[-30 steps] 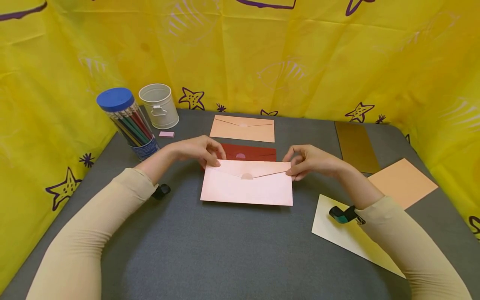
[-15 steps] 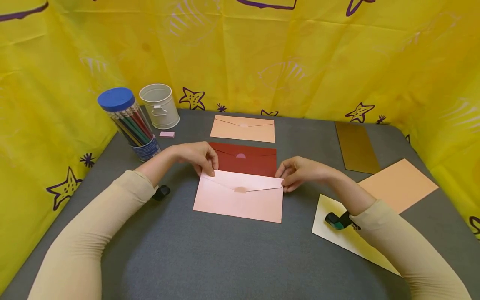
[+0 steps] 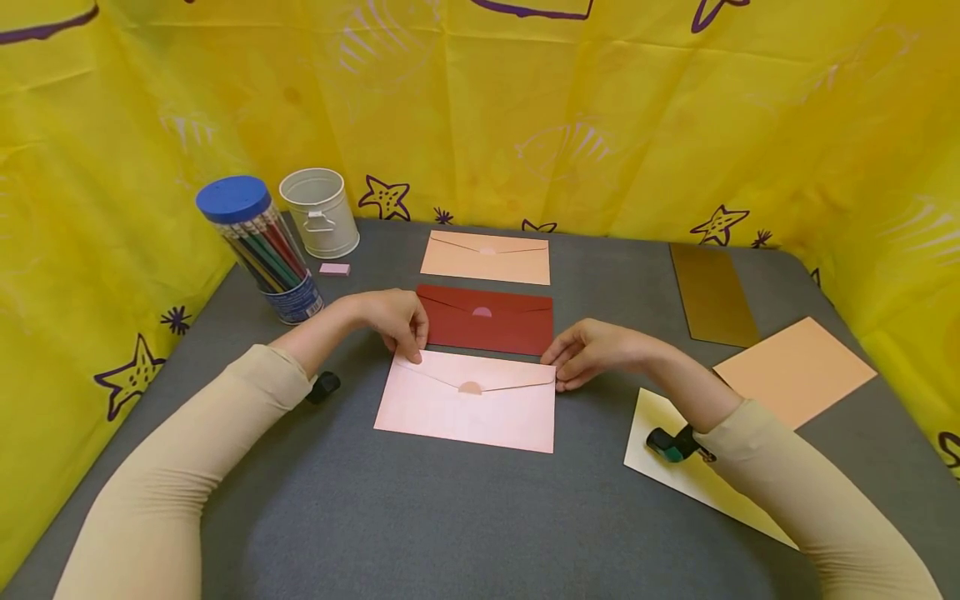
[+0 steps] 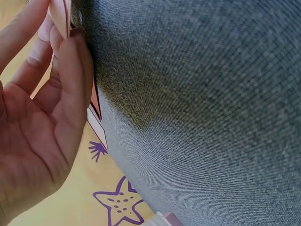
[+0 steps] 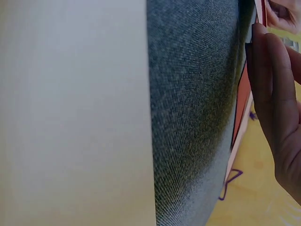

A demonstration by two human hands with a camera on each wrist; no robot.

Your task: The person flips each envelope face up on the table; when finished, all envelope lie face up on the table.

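A pale pink envelope with a round seal on its flap is on the grey table, nearest to me in a column of three. My left hand pinches its upper left corner, thumb on top. At the upper right corner my right hand holds the edge between thumb and fingers. Just beyond lies a dark red envelope, and farther back a peach envelope. In the left wrist view, the pink envelope's edge sits between thumb and fingers. Whether it lies fully flat is hard to tell.
Back left stand a blue-lidded tub of pencils and a white metal bucket, with a pink eraser in front. To the right lie a gold envelope, a peach one and a cream one, partly under my right forearm.
Both hands have brought the pink envelope toward me and slightly left, lowering it to the table. The red envelope, partly covered before, now shows almost whole.
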